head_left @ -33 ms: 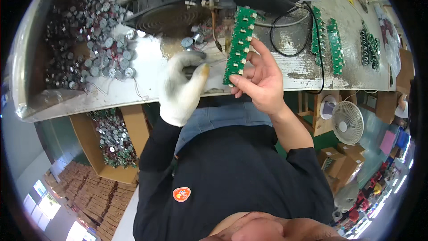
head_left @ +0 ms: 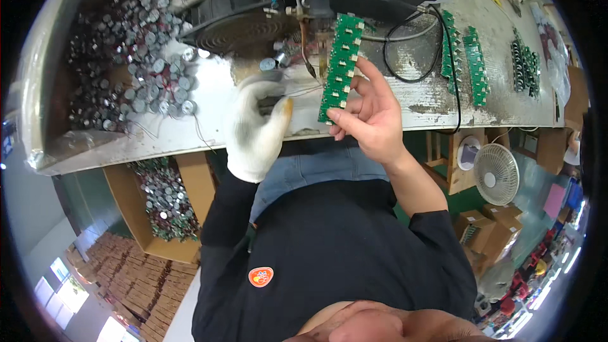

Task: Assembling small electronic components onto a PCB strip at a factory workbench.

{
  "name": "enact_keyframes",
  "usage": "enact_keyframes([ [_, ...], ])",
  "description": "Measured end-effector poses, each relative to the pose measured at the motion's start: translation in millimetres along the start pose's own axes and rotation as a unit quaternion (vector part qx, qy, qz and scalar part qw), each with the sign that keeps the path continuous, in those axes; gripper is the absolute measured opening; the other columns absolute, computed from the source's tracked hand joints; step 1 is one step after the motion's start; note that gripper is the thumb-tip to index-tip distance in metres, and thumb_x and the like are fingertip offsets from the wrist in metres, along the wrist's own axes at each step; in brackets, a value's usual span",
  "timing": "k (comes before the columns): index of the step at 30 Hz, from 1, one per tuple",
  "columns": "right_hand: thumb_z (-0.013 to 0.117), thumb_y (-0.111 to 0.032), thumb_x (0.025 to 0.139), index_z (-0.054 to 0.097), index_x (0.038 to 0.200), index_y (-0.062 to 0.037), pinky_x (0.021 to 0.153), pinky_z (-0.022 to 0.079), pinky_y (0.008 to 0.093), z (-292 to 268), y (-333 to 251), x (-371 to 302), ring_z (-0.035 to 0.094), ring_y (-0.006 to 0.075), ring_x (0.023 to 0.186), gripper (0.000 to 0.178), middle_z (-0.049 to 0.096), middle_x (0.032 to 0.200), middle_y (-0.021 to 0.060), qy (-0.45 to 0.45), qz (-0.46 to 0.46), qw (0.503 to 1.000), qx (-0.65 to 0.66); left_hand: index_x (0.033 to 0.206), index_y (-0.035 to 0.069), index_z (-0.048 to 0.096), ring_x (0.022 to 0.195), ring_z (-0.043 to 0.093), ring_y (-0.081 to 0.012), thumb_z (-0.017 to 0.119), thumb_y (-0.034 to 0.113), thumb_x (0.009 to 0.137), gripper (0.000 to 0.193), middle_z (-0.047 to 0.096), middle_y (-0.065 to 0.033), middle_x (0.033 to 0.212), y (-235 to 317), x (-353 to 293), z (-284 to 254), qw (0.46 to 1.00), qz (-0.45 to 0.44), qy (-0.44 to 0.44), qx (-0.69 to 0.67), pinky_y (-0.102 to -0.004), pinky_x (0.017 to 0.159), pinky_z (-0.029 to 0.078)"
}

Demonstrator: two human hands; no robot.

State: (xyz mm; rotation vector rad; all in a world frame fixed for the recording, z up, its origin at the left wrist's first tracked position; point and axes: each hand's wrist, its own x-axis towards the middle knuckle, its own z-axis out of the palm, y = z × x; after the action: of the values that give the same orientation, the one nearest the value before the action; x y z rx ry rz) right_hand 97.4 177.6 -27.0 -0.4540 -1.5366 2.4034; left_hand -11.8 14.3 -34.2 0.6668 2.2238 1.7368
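My right hand [head_left: 370, 104] is bare and grips the lower end of a long green circuit board [head_left: 342, 66], thumb on its face and fingers behind. Small pale connectors line the board, which stands tilted beside a soldering tip [head_left: 310, 68] hanging from a metal rod. My left hand [head_left: 256, 126], in a white glove with a stained thumb tip, curls closed just left of the board. Thin wires [head_left: 304, 90] stretch from it toward the board and the tip. What the gloved fingers enclose is mostly hidden. Just beyond them lies a small round metal motor [head_left: 267, 64].
Many small motors with wires [head_left: 158, 85] are heaped at the left. A black round-grilled fan [head_left: 244, 30] stands behind my left hand. To the right are a black cable [head_left: 387, 57] and more green boards [head_left: 475, 66]. Below the table edge sits a carton of wired parts [head_left: 168, 250].
The board and my left hand have shifted only slightly, with the board a little lower. The wires between glove and board show more clearly. Both hands keep their grip.
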Motion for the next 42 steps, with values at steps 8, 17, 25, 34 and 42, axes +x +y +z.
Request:
enact_keyframes([
  [8,0.063,0.01,0.081,0.025,0.145,-0.0052,0.051,0.052,0.0231,-0.6,-2.3,-2.1,0.064,0.0151,0.066,0.076,0.05,0.107,0.0136,0.028,-0.004,1.0,-0.008,0.101,-0.004,0.058,0.076,0.056,-0.0135,0.066,-0.009,0.076,0.026,0.058,-0.0158,0.108,24.1,-27.2,-100.2,0.965,0.167,0.187,0.074,-0.0234,0.067,0.047],
  [17,0.062,0.009,0.081,0.024,0.144,-0.0026,0.047,0.05,0.0218,5.0,-0.1,1.9,0.063,0.0151,0.063,0.075,0.054,0.106,0.0156,0.03,-0.02,0.999,-0.037,0.098,0.003,0.066,0.056,0.055,-0.0146,0.073,0.004,0.074,0.025,0.062,-0.0072,0.083,19.0,-34.8,-137.1,0.922,0.053,0.126,0.363,-0.0252,0.056,0.046],
  [25,0.06,0.009,0.081,0.025,0.143,-0.0005,0.05,0.051,0.0215,4.7,2.1,-0.8,0.062,0.0133,0.065,0.072,0.056,0.116,0.0196,0.03,-0.033,0.997,-0.06,0.104,0.002,0.065,0.06,0.059,-0.0203,0.072,0.014,0.076,0.031,0.062,-0.0112,0.071,-6.2,-9.9,-124.9,0.907,0.062,0.078,0.41,-0.0296,0.059,0.047],
  [34,0.062,0.008,0.081,0.026,0.143,-0.0017,0.048,0.05,0.0227,5.3,0.3,-1.6,0.064,0.0154,0.064,0.073,0.055,0.103,0.0149,0.032,-0.031,0.998,-0.039,0.082,0.004,0.059,0.07,0.059,-0.0301,0.074,0.022,0.077,0.024,0.06,-0.0123,0.078,-0.1,-7.5,-83.0,0.891,0.034,0.086,0.445,-0.0368,0.065,0.048],
  [42,0.064,0.007,0.081,0.025,0.144,-0.0016,0.049,0.05,0.0227,5.2,0.5,1.1,0.064,0.0165,0.065,0.074,0.054,0.105,0.0156,0.023,-0.029,0.998,-0.043,0.084,0.002,0.06,0.066,0.063,-0.0231,0.071,0.008,0.077,0.014,0.063,-0.0128,0.076,-2.1,-27.1,-70.1,0.947,0.02,0.109,0.302,-0.0307,0.062,0.049],
])
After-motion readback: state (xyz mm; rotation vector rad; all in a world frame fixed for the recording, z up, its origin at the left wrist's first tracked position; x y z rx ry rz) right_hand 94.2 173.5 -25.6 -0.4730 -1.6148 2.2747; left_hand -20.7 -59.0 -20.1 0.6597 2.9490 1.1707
